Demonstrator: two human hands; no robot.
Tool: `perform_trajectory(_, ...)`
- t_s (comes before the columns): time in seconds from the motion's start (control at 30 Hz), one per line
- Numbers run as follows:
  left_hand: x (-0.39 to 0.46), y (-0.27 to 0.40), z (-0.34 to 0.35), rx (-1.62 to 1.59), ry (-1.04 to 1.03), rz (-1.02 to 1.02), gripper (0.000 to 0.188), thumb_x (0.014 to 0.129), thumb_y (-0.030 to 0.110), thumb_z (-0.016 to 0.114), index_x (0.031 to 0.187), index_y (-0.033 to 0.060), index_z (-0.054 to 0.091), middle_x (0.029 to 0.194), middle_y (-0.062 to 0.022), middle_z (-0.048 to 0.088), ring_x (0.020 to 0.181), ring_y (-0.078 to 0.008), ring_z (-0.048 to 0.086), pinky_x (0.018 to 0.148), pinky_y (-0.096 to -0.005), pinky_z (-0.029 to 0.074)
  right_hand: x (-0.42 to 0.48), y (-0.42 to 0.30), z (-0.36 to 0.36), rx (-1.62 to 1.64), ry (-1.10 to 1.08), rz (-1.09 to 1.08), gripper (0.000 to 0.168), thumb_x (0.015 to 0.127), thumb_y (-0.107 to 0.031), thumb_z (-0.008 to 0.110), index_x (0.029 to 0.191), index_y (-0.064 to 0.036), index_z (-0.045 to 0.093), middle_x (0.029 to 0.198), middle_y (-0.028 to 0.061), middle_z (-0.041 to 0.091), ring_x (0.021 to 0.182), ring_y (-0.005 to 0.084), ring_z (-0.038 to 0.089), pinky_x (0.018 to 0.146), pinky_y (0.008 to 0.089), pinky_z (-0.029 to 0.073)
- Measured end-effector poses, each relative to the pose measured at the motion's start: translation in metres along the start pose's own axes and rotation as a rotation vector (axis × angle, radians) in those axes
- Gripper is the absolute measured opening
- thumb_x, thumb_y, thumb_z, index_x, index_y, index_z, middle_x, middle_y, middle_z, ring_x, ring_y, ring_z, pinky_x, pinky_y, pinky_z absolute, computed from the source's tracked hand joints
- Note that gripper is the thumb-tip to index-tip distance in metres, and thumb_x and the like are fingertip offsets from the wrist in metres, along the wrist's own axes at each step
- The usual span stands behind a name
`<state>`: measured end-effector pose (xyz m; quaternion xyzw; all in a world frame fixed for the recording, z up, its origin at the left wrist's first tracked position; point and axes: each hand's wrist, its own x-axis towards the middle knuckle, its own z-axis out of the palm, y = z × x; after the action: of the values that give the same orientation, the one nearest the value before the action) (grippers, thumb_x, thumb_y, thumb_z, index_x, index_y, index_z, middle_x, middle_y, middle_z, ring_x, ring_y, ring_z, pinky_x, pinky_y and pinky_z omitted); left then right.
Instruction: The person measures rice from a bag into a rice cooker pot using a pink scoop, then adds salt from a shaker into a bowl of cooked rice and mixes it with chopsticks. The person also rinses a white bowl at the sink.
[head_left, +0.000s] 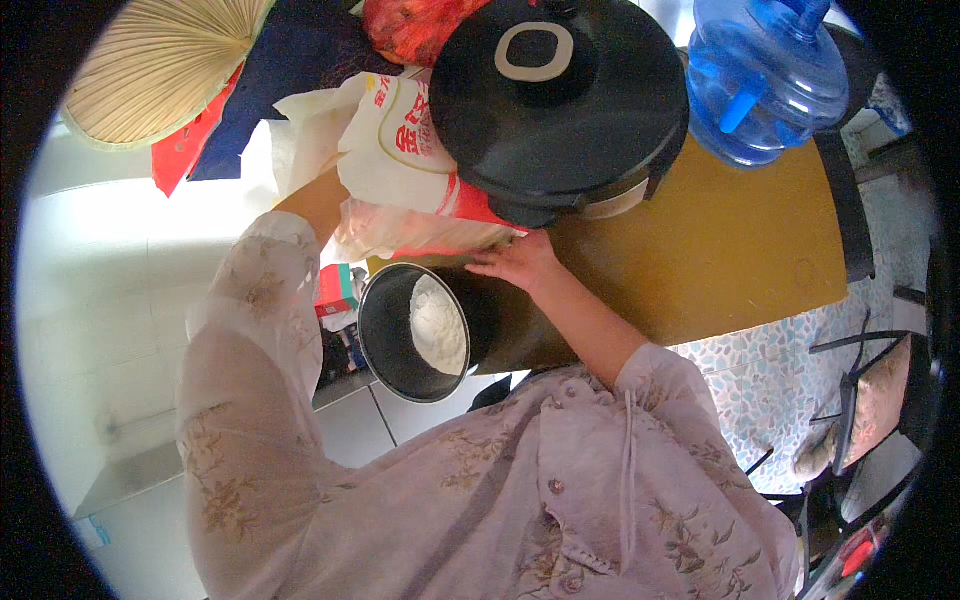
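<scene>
A white and red plastic flour bag (397, 176) lies at the table's back left, against the black electric cooker (562, 112). My left forearm reaches into or behind the bag's upper left side, and the left hand itself is hidden there. My right hand (521, 261) touches the bag's lower right edge, its fingers spread and pointing left. Just below the bag, a dark round inner pot (386, 330) stands tilted at the table's left edge, with a heap of white flour (436, 326) inside. What the left hand holds cannot be seen.
A blue water jug (765, 82) stands at the back right of the brown table (720, 247). A palm-leaf fan (165, 67) and a red bag (420, 26) are at the back left. A red and green box (335, 290) sits left of the pot. Chairs stand at the right.
</scene>
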<state>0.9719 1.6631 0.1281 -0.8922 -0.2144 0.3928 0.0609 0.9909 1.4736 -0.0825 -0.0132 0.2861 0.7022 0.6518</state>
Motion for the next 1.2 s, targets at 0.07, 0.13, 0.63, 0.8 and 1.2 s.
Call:
perform_trajectory(0.07,-0.009,0.0,0.003,-0.008,0.006,-0.009,0.03,0.076,0.009,0.049,0.105,0.0018,0.047,0.073,-0.0144,0.052,0.063,-0.0243,0.049,0.053,-0.033,0.038,0.005,0.002,-0.005,-0.031,0.052,0.014,0.061,0.078,-0.053,0.032,0.118,-0.008,0.041,0.126,0.0152,0.037,0.117,0.0386,0.03,0.095,0.0603,0.012)
perform_trajectory(0.13,-0.005,0.001,0.008,-0.011,0.037,0.016,0.03,0.076,0.009,0.049,0.105,0.002,0.047,0.073,-0.0138,0.052,0.062,-0.0236,0.048,0.052,-0.0325,0.038,0.007,-0.008,-0.009,-0.091,0.056,-0.042,0.058,0.078,-0.052,0.036,0.116,-0.009,0.043,0.124,0.0144,0.04,0.116,0.0378,0.032,0.094,0.0608,0.016)
perform_trajectory(0.63,-0.041,0.025,0.048,0.053,0.049,0.045,0.028,0.075,0.01,0.051,0.102,0.003,0.047,0.069,-0.0094,0.05,0.055,-0.0181,0.045,0.046,-0.0285,0.035,0.045,-0.012,-0.042,-0.881,-0.349,-0.259,0.073,0.077,-0.055,0.032,0.132,-0.01,0.016,0.139,0.0115,0.008,0.126,0.039,0.009,0.094,0.0611,-0.003)
perform_trajectory(0.8,-0.045,0.021,0.052,0.039,0.031,0.04,0.027,0.075,0.01,0.052,0.101,0.0033,0.048,0.068,-0.008,0.05,0.053,-0.0162,0.044,0.044,-0.0272,0.034,0.054,-0.008,-0.049,-1.262,-0.303,-0.416,0.077,0.075,-0.058,0.031,0.133,-0.009,0.015,0.14,0.0115,0.007,0.126,0.0385,0.007,0.095,0.0591,-0.007)
perform_trajectory(1.2,-0.04,0.012,0.033,-0.045,-0.038,0.057,0.026,0.075,0.01,0.054,0.099,0.0041,0.048,0.064,-0.0045,0.048,0.048,-0.0118,0.042,0.04,-0.0241,0.031,0.076,-0.014,-0.065,-1.324,-0.31,-0.439,0.075,0.075,-0.059,0.029,0.133,-0.014,0.015,0.14,0.0083,0.005,0.128,0.0333,0.0,0.091,0.0571,-0.016)
